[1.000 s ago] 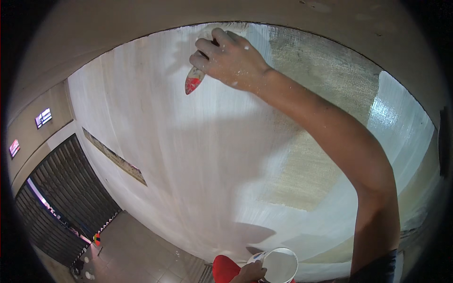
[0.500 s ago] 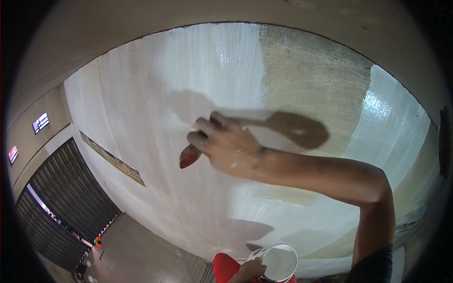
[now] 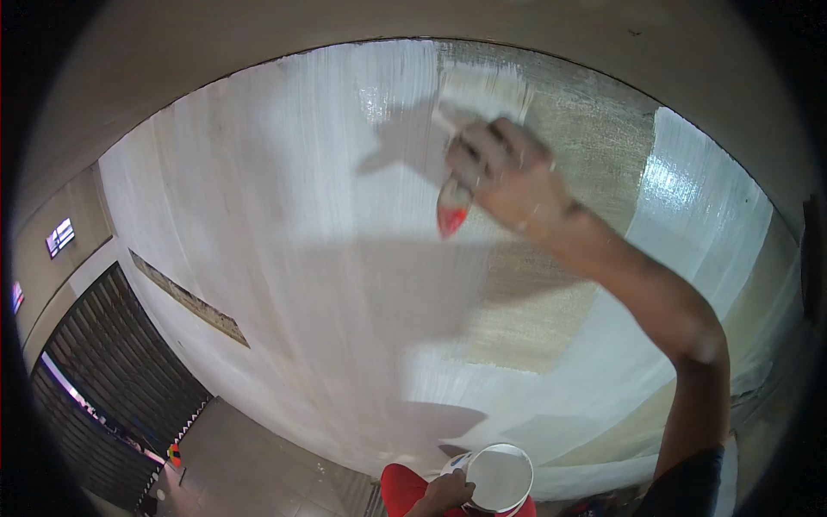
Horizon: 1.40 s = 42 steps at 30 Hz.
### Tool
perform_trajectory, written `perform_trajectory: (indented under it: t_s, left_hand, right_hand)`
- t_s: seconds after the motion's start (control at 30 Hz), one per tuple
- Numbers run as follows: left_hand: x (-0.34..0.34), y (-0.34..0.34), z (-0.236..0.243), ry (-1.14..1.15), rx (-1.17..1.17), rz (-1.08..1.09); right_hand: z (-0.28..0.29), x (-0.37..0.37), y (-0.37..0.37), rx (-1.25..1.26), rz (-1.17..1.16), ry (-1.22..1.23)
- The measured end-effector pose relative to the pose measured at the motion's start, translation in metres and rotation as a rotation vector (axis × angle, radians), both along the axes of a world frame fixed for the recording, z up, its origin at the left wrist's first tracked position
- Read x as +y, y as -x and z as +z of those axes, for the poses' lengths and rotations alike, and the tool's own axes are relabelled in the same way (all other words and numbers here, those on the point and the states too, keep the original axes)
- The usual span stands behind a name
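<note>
My right hand (image 3: 521,181) is closed round a paintbrush (image 3: 451,213), whose red-tipped handle points down and left. The brush head is smeared by motion and partly hidden by my fingers. It lies against or just off the wall (image 3: 345,310), near the top of a beige strip (image 3: 590,129). Streaky white paint (image 3: 484,84) covers the strip's upper left part. Low in the view, my left hand (image 3: 448,493) grips the rim of a white bucket (image 3: 528,470). Pale paint (image 3: 500,478) shows inside it.
The ceiling (image 3: 551,19) meets the wall's curved top edge. A narrow recess (image 3: 189,297) cuts the wall at left. Beyond stands a dark folding gate (image 3: 129,370), partly open, above the tiled floor (image 3: 250,457). Something red (image 3: 398,487) lies beside the bucket.
My right hand has moved up and to the right with the paintbrush. A pale streaked patch now shows high on the beige strip. My left hand still holds the bucket.
</note>
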<state>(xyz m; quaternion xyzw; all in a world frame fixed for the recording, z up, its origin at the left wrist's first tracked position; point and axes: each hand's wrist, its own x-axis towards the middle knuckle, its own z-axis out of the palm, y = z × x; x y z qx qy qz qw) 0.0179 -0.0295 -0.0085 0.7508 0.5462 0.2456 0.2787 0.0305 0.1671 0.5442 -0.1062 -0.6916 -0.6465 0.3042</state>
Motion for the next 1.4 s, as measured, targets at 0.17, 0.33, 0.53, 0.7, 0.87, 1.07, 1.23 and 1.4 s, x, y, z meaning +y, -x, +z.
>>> perform_trajectory:
  t_s: [0.17,0.33,0.53,0.7,0.87,1.07,1.23,1.4]
  left_hand:
    - [-0.002,0.007,0.093,0.466,0.102,0.061]
    - [-0.004,0.010,0.088,0.468,0.071,0.043]
    - [-0.003,0.011,0.074,0.467,0.069,0.067]
    - [-0.001,0.005,0.083,0.453,0.056,0.083]
    - [0.001,0.008,0.073,0.448,0.051,0.080]
    - [-0.004,0.009,0.078,0.432,0.035,0.087]
    - [-0.001,0.008,0.082,0.449,0.061,0.093]
    - [-0.002,0.007,0.078,0.460,0.035,0.104]
  right_hand:
    - [-0.088,-0.030,-0.001,-0.210,0.079,0.453]
    - [-0.060,-0.043,0.007,0.059,0.142,1.101]
    - [0.027,-0.018,-0.001,0.012,0.138,0.195]
    - [0.049,-0.012,-0.013,-0.028,0.078,0.020]
    - [-0.051,-0.010,-0.021,-0.141,0.027,0.189]
    - [-0.127,-0.026,-0.012,-0.284,0.296,0.738]
    - [-0.032,-0.017,-0.020,-0.236,0.282,0.492]
    - [0.028,-0.015,-0.014,-0.036,0.188,0.161]
